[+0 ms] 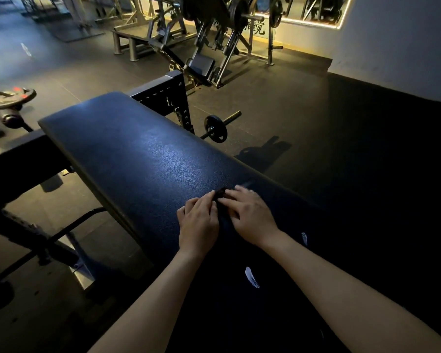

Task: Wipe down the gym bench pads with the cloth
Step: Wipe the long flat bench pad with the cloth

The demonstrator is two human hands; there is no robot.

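A long dark blue bench pad (138, 149) runs from the upper left toward me. Near its close end lies a small dark cloth (220, 197), hard to make out against the pad. My left hand (197, 222) and my right hand (250, 215) sit side by side on the pad with the cloth between them. The fingers of both hands are bent onto the cloth and pinch its edges. Most of the cloth is hidden under the fingers and in shadow.
The bench's black steel frame (23, 161) extends left and behind the pad. A barbell with a small plate (215, 128) lies on the dark rubber floor to the right. A plate-loaded machine (209, 47) stands further back. A weight plate with red marks (13, 95) is at far left.
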